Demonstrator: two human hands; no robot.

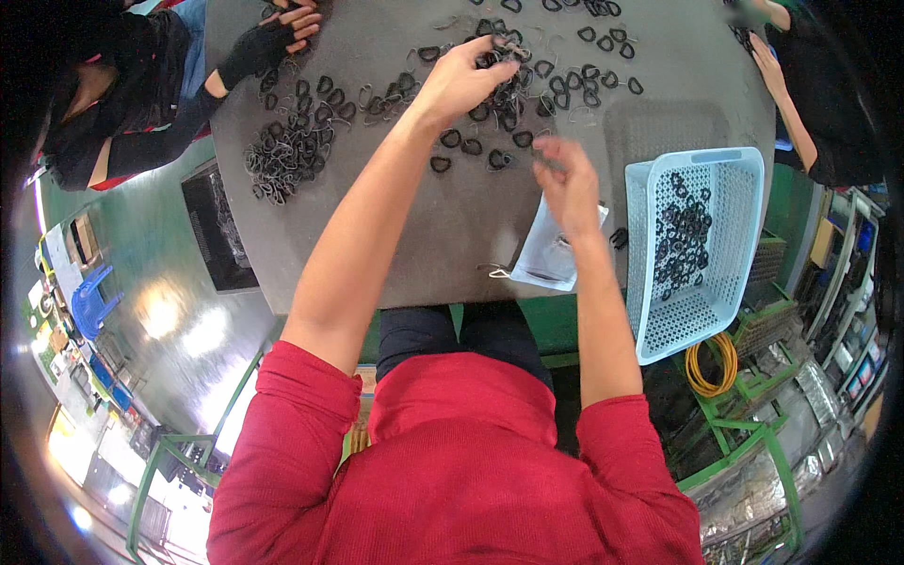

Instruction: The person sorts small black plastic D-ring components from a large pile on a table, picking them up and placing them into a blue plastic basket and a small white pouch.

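Observation:
My left hand [463,81] reaches to the far middle of the table, over a heap of black D-shaped rings [508,111]. Its thumb and forefinger are apart, with rings below and between them; the other fingers are mostly hidden. Smeared by motion, my right hand [571,188] hangs nearer to me with its fingers partly bent; whether anything is in them does not show. Below it lies a flat light blue piece with a pale loop [546,252], perhaps a face mask. Loose black rings [471,147] lie between my hands.
To the right, a light blue perforated basket [640,254] holds many black rings and sits at the table's edge [424,292]. Another ring pile [292,155] lies at left. Co-workers' hands [259,47] show at far left and far right. A yellow hose coil [713,365] hangs below the basket.

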